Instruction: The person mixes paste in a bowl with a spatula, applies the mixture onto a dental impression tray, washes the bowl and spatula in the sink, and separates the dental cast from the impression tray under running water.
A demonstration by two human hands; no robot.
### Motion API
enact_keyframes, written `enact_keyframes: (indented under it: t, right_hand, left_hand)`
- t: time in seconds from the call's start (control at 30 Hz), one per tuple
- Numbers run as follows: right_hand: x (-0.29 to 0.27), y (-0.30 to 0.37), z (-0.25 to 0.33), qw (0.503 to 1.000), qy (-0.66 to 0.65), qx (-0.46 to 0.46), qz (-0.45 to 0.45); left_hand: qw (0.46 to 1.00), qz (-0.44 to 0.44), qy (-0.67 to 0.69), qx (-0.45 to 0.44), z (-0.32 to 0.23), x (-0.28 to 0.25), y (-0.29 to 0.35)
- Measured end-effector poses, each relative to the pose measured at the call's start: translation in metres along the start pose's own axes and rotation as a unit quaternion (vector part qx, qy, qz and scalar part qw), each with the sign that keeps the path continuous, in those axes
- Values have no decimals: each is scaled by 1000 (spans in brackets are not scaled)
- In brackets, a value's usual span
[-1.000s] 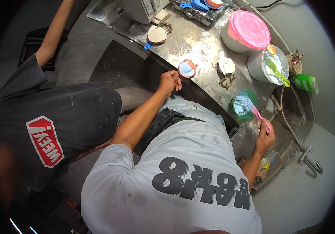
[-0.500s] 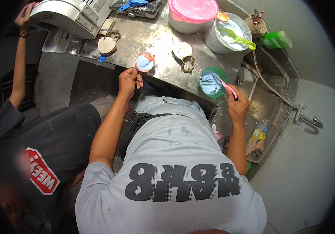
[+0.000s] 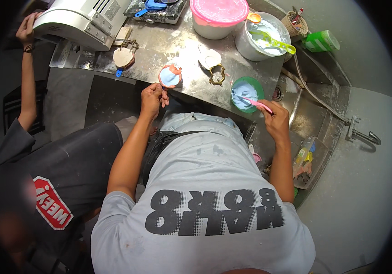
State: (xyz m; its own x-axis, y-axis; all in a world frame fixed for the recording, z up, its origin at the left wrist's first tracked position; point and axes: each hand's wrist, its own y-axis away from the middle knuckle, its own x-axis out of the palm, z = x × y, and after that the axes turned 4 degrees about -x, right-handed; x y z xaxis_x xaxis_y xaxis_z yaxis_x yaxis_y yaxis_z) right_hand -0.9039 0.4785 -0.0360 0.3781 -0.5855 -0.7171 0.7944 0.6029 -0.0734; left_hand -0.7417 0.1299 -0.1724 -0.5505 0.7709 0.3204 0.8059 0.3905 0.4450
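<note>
My left hand is closed at the bench's front edge, on the handle of a dental impression tray. Its cup of orange-pink impression material holds smooth pale blue plaster. My right hand grips a pink spatula, whose blade lies in the blue plaster mix inside a green mixing bowl. Between the two, farther back, sits a white plaster cast with a brass-coloured frame. A beige cast with metal fittings lies to the left.
A pink-lidded tub and a bucket of white powder with a green scoop stand at the back. To the right is a sink with a tap. A co-worker's hand rests on a white machine at left.
The spatula has swung from a steep slant to a flatter angle, its blade lower in the bowl's plaster. My left hand stays nearly still with the tray. The view has shifted slightly.
</note>
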Motion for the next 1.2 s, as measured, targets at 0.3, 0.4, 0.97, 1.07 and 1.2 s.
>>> enact_keyframes:
  t: [0.3, 0.4, 0.97, 1.07, 1.2]
  right_hand:
    - [-1, -4, -1, 998, -1, 43, -43]
    - [4, -7, -11, 996, 21, 43, -80]
    - [0, 6, -67, 772, -516, 372, -3]
    - [-13, 8, -59, 734, -584, 347, -11]
    - [-35, 9, -14, 783, -574, 229, -72]
  left_hand:
    - [1000, -9, 22, -9, 3, 1, 2]
    - [1000, -15, 21, -8, 1, 1, 3]
    - [997, 80, -4, 3, -36, 47, 9]
    - [995, 100, -16, 2, -50, 75, 12]
    - [989, 145, -25, -12, -53, 115, 12]
